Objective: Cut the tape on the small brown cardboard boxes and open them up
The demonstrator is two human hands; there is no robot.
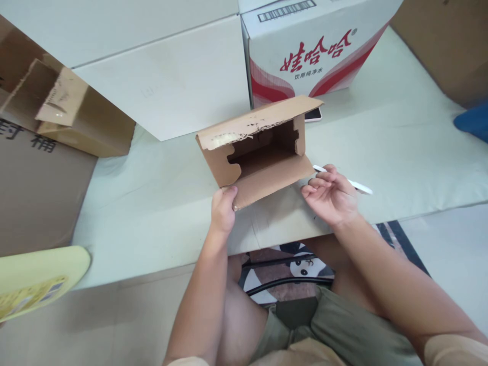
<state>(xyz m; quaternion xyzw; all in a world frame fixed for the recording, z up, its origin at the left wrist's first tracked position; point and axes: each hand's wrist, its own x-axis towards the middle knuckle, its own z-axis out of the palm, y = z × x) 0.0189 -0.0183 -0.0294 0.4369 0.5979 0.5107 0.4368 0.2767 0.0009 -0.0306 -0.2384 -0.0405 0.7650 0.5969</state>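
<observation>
I have a long counter (152, 213) in view, its top covered in pale green, lightly creased material. On it I see a white carton (308, 58) with red lettering, just beside a larger plain white box (171, 86). Near the carton's base lies a thin, dark object (314, 116) with a pale rim, partly hidden from me.

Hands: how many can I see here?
2: the left hand grips the open cardboard box by its near left corner; the right hand holds a slim white object at the box's right. No others show.
</observation>
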